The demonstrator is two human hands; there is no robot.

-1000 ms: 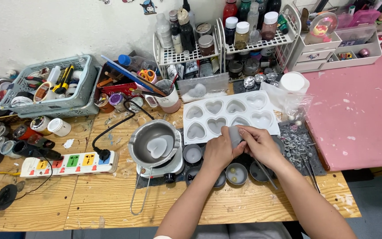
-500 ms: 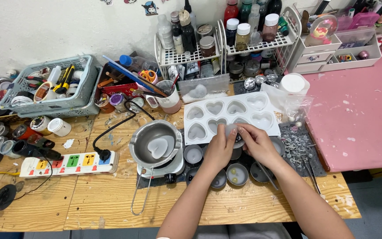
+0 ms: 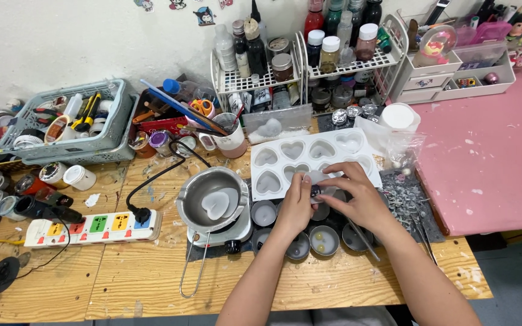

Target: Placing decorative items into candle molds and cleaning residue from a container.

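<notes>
Small pale wax piece (image 3: 316, 177) pinched between both hands, just over the near edge of the white heart mold (image 3: 273, 158). Left hand (image 3: 295, 206) with its grip closed on the left side of the wax piece; right hand (image 3: 357, 196) with its grip closed on the right side and top. Looks soft and easy to break, so could snap or get dented from a hard squeeze. Could also slip and drop into the little round tins (image 3: 324, 239) right below, or onto the counter (image 3: 146, 271), and pick up dirt. Just left of the hands, a metal pot (image 3: 211, 196) with a pale heart shape inside, sitting on a small heater (image 3: 228, 232). Might be hot, so a bumped elbow could spill it. Black cord (image 3: 152, 178) running from a power strip (image 3: 92, 224) near the pot, easy to snag.
</notes>
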